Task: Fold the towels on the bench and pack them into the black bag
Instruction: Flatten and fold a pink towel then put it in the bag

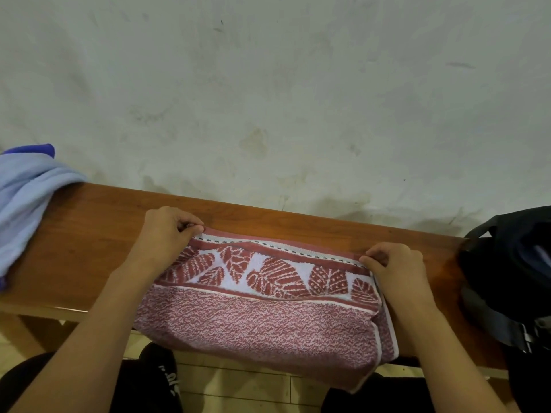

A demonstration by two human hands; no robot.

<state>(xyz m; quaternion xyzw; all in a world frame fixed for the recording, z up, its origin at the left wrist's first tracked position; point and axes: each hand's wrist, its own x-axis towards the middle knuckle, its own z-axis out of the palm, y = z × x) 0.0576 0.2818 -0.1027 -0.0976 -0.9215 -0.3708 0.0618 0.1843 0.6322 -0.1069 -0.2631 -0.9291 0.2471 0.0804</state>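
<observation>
The towel [262, 311] under my fingers is red and white, banded with leaves; at nine o'clock a light blue towel [24, 210]; reddish-brown worktop [89, 234]; black bag [512, 263] at three.

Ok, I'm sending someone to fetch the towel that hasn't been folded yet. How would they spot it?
Start at the long wooden bench against the wall and go to its left end. The light blue towel lies there crumpled; unlike the red leaf-patterned towel mid-bench, it is plain and no hand touches it.
</observation>
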